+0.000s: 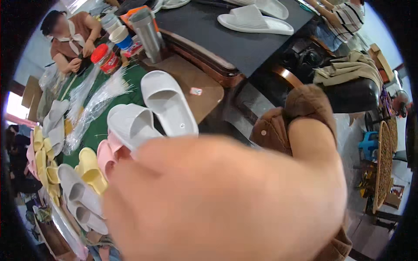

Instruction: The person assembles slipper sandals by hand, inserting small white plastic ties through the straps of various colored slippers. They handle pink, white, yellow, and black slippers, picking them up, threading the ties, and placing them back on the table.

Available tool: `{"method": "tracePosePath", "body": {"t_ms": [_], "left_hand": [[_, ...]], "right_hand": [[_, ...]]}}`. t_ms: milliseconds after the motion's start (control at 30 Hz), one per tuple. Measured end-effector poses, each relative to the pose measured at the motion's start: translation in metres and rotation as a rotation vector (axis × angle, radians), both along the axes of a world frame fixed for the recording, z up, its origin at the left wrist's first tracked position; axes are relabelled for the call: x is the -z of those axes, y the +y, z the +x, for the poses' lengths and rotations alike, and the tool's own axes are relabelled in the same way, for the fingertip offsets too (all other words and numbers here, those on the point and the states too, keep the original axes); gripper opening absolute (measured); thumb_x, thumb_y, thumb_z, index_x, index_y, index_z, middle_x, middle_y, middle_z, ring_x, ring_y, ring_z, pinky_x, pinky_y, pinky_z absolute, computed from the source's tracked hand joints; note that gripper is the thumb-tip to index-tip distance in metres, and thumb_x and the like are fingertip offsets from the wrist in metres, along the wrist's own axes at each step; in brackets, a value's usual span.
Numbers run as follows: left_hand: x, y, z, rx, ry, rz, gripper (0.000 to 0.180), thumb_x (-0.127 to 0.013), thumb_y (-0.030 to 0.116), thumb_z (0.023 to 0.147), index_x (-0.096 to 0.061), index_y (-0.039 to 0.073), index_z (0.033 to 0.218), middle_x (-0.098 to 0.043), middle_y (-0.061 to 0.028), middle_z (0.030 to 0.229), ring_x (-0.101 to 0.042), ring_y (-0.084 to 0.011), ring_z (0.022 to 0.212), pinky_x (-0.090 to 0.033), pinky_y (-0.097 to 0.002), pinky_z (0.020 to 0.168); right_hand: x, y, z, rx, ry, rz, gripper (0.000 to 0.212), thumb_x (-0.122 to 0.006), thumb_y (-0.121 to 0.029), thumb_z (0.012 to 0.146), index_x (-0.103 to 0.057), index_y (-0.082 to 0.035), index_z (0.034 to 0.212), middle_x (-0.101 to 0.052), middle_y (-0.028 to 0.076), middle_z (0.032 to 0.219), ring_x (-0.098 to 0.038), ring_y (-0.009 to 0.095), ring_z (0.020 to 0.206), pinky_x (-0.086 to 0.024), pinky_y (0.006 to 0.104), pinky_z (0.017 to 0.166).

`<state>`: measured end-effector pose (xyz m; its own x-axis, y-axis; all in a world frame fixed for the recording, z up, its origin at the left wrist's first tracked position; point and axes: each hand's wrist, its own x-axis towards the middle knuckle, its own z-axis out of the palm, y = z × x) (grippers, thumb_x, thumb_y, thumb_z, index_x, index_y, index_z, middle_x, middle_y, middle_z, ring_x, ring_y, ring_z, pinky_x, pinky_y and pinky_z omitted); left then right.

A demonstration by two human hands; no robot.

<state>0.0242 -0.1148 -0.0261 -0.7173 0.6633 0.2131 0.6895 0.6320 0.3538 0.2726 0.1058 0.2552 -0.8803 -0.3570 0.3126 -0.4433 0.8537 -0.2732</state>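
My right hand [217, 195] is raised very close to the camera, large and blurred, and covers the lower middle of the view. Its fingers cannot be made out, so whether it holds anything is hidden. A rolled brown sleeve [309, 102] sits on the arm. My left hand does not show. Just beyond the hand, two light grey slippers [167, 102] lie on the green table top, the nearer one partly covered. Pink slippers [106, 154] and a yellow slipper [91, 169] are at the hand's left edge, with more grey slippers [80, 198] below them.
Clear plastic strands [98, 100] lie on the green table near a red-lidded jar [104, 58] and a steel tumbler [146, 35]. White slippers [254, 21] rest on a black table. One person [72, 39] sits far left; another [344, 19] is far right. A draped stool [352, 87] stands right.
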Motion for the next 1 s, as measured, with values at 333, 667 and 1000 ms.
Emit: {"method": "tracePosePath", "body": {"t_ms": [333,667,1000], "left_hand": [[-0.018,-0.014,0.024,0.111,0.244,0.033,0.045,-0.048,0.018,0.089,-0.046,-0.003,0.129,-0.046,-0.0243,0.131,-0.04,-0.0423,0.124,-0.032,-0.0462,0.103],[-0.018,0.012,0.013,-0.11,0.082,0.073,0.039,-0.05,0.01,0.084,-0.05,-0.004,0.121,-0.048,-0.0305,0.115,-0.048,-0.046,0.107,-0.039,-0.0512,0.091],[-0.015,0.012,0.011,-0.129,0.172,0.126,0.039,-0.055,0.009,0.08,-0.052,-0.004,0.117,-0.049,-0.0277,0.115,-0.049,-0.0435,0.105,-0.041,-0.0496,0.088]], "right_hand": [[-0.014,-0.04,-0.064,-0.184,-0.004,0.042,0.017,-0.061,-0.017,0.072,-0.058,-0.001,0.075,-0.055,0.006,0.067,-0.059,0.02,0.064,-0.048,0.0289,0.051],[0.171,0.024,-0.168,0.116,-0.088,-0.052,0.071,-0.073,-0.016,0.071,-0.044,-0.013,0.136,-0.039,0.024,0.137,-0.041,0.039,0.124,-0.037,0.0476,0.1],[0.181,0.034,-0.208,0.096,-0.085,-0.086,0.071,-0.055,0.006,0.067,-0.047,-0.014,0.134,-0.049,0.019,0.131,-0.048,0.038,0.117,-0.04,0.0437,0.098]]}}
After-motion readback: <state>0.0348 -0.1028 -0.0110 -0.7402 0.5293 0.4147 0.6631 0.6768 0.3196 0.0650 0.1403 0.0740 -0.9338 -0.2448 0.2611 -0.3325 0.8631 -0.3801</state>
